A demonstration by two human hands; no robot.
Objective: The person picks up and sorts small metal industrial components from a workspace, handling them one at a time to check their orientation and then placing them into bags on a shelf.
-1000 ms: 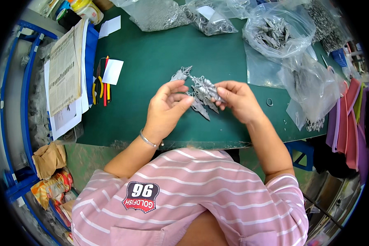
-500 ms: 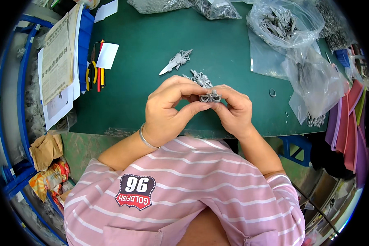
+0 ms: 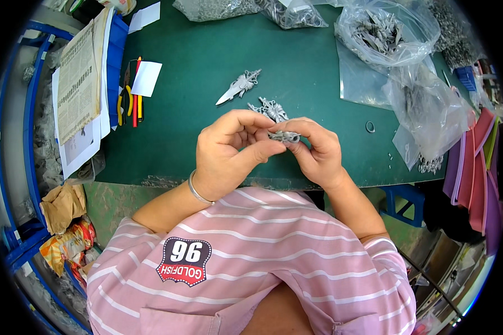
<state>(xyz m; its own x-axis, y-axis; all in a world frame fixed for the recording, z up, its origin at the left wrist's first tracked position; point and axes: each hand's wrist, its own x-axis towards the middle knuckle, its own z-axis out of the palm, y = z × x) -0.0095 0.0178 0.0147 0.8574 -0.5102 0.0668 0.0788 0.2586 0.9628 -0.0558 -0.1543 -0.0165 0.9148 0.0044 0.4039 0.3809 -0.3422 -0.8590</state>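
Between my two hands, over the front part of the green table (image 3: pixel 179 151), is a small grey ornate metal-looking piece (image 3: pixel 285 137) with curled loops. My left hand (image 3: pixel 229 142) pinches its left end between thumb and fingers. On the other end, my right hand (image 3: pixel 317 146) closes its thumb and forefinger. Just beyond my fingers lies a grey ornate piece (image 3: pixel 273 110), partly hidden by my left hand. Farther off rests a grey dagger-shaped piece (image 3: pixel 239 87), its point toward the lower left.
Clear plastic bags of grey parts (image 3: pixel 385 33) stand at the far right. A small grey ring (image 3: pixel 370 127) lies right of my hands. To the left are yellow-handled pliers (image 3: pixel 129 100), a red pen (image 3: pixel 135 106), a white card (image 3: pixel 147 78) and a blue tray (image 3: pixel 116 44) with papers.
The small piece has been turned between my fingers, so its loops now face more to the right. Both hands have shifted slightly left. The pieces on the table stay put.
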